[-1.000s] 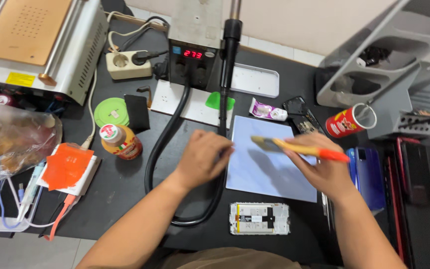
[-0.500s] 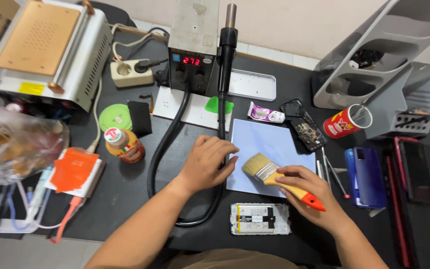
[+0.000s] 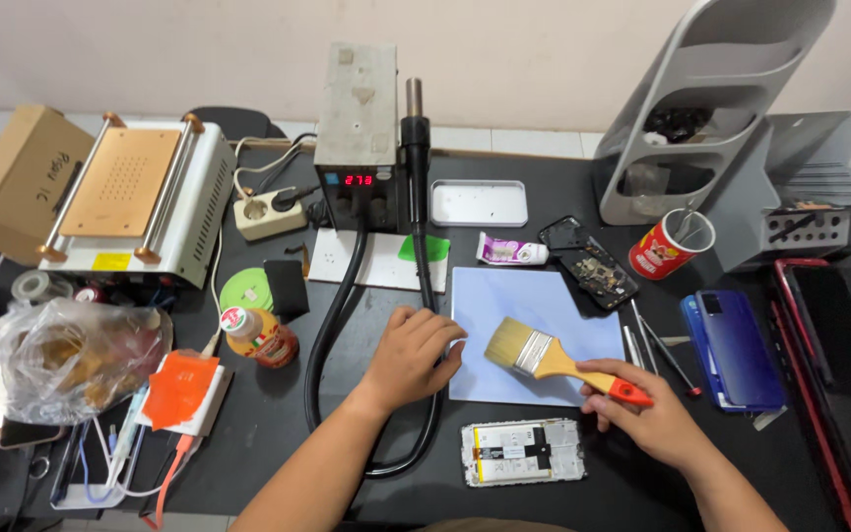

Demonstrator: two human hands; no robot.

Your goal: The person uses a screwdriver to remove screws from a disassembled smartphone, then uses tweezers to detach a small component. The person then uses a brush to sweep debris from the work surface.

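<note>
Black workbench (image 3: 347, 414) against a pale wall, crowded with repair gear. At centre, a light blue work mat (image 3: 544, 296) lying flat. Left hand (image 3: 414, 357) resting palm down at the mat's left edge, fingers loosely curled over the black hose (image 3: 332, 325), fingertips touching the mat's border; whether gripping anything cannot be told. Right hand (image 3: 647, 424) closed around the red-tipped wooden handle of a paintbrush (image 3: 544, 357), bristles pointing left and hovering over or touching the mat's lower middle, contact not clear. Just below the mat, between both forearms, an opened phone frame (image 3: 524, 453) lying flat with its insides showing.

Behind the mat, a grey hot-air rework station (image 3: 357, 128) with a red digital display, its nozzle handle (image 3: 416, 148) upright beside it. Further left, a white screen separator machine (image 3: 140, 202) with a copper-coloured plate and a cardboard box (image 3: 17, 187). Near the hose, a small bottle (image 3: 260, 337) with a red and white cap. Right of the mat, a dismantled phone board (image 3: 598, 276), a red cup (image 3: 667, 251) holding tools, and a blue phone (image 3: 736, 345).
</note>
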